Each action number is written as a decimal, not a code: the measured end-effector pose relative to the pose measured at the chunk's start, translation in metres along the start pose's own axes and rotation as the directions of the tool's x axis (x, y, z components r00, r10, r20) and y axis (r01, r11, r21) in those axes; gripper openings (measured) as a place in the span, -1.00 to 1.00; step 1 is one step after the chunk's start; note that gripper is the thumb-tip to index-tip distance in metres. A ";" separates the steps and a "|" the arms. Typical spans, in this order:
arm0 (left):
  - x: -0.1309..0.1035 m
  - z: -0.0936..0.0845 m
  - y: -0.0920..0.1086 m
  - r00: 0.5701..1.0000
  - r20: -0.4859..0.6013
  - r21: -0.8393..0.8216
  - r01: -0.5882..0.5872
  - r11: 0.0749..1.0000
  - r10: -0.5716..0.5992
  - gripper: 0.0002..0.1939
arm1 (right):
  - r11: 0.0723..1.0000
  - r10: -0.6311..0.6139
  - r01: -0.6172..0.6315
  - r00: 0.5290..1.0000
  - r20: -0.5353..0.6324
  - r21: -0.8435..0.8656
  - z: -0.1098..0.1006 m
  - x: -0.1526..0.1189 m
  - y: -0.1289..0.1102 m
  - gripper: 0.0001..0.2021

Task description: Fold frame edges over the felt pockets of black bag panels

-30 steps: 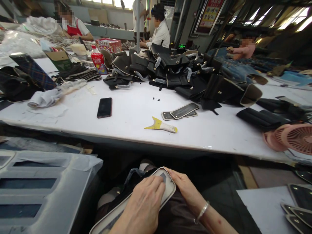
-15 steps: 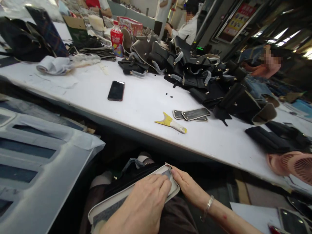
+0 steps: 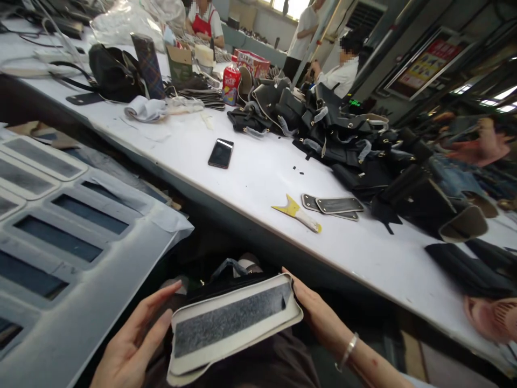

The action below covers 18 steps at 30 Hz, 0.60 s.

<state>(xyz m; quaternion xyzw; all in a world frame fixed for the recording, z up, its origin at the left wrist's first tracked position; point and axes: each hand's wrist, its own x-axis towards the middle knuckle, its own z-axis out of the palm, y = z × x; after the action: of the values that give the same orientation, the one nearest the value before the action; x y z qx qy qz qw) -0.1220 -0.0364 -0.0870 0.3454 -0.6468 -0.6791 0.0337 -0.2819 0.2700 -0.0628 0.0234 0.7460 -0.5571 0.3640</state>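
A long flat bag panel (image 3: 232, 320), cream-edged with a dark grey middle, lies across my lap on top of a black bag (image 3: 226, 283). My left hand (image 3: 131, 339) is off the panel's face, fingers apart, resting against its left end. My right hand (image 3: 319, 312), with a bracelet on the wrist, grips the right end, its fingers tucked under the edge. The panel's dark middle is now fully in sight.
Ahead runs a white table (image 3: 258, 178) with a phone (image 3: 221, 153), a yellow scraper (image 3: 297, 212), two flat panels (image 3: 337, 206) and a pile of black bags (image 3: 323, 129). To the left is a grey slotted tray (image 3: 60, 226). A pink fan (image 3: 490, 318) is on the right. Co-workers sit at the far side.
My left hand has slid off the top of the panel to its left end and opened. My head has turned left, so the table now runs diagonally.
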 end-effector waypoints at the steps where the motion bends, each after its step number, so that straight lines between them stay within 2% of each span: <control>1: -0.007 0.002 -0.003 0.999 -0.024 -0.095 0.032 0.995 -0.035 -0.51 | 0.996 0.018 -0.020 1.000 0.021 0.084 0.000 0.000 0.001 -0.20; 3: -0.018 0.008 -0.006 0.993 -0.092 -0.237 0.054 0.970 -0.077 -0.54 | 0.989 0.016 -0.022 0.999 0.043 0.143 -0.001 0.000 0.002 -0.21; 6: -0.025 0.013 -0.008 0.982 -0.172 -0.269 0.024 0.963 -0.072 -0.54 | 0.997 -0.083 0.083 0.997 0.007 -0.005 -0.002 0.003 0.006 -0.22; 8: -0.022 0.010 -0.007 0.986 -0.169 -0.147 -0.040 0.988 0.015 -0.52 | 0.987 -0.129 0.129 0.992 0.009 -0.095 -0.005 0.005 0.007 -0.21; 10: -0.018 0.008 -0.001 0.979 -0.133 0.085 -0.144 0.986 0.154 -0.52 | 0.975 -0.149 0.156 0.987 0.054 -0.157 -0.010 0.008 0.005 -0.21; 12: -0.015 0.012 0.014 0.948 -0.059 0.333 -0.278 0.901 0.314 -0.61 | 0.936 -0.224 0.235 0.972 0.070 -0.261 -0.013 0.011 -0.004 -0.27; 14: -0.013 0.027 0.035 0.897 0.045 0.507 -0.399 0.764 0.439 -0.71 | 0.821 -0.383 0.376 0.921 0.074 -0.430 -0.012 0.013 -0.018 -0.41; 15: -0.013 0.037 0.046 0.877 0.100 0.559 -0.441 0.703 0.470 -0.74 | 0.716 -0.481 0.458 0.871 0.104 -0.526 -0.008 0.014 -0.026 -0.50; 17: -0.011 0.059 0.065 0.852 0.188 0.621 -0.489 0.613 0.489 -0.75 | 0.443 -0.618 0.601 0.742 0.260 -0.665 0.003 0.018 -0.044 -0.65; 18: -0.008 0.069 0.072 0.849 0.222 0.642 -0.497 0.584 0.479 -0.75 | 0.308 -0.635 0.656 0.681 0.365 -0.688 0.010 0.020 -0.052 -0.69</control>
<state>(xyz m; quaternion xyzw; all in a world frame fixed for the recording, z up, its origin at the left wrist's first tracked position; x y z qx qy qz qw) -0.1799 0.0147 -0.0235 0.1339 -0.9183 -0.3634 0.0824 -0.3141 0.2344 -0.0333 -0.4430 0.8487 -0.2741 0.0912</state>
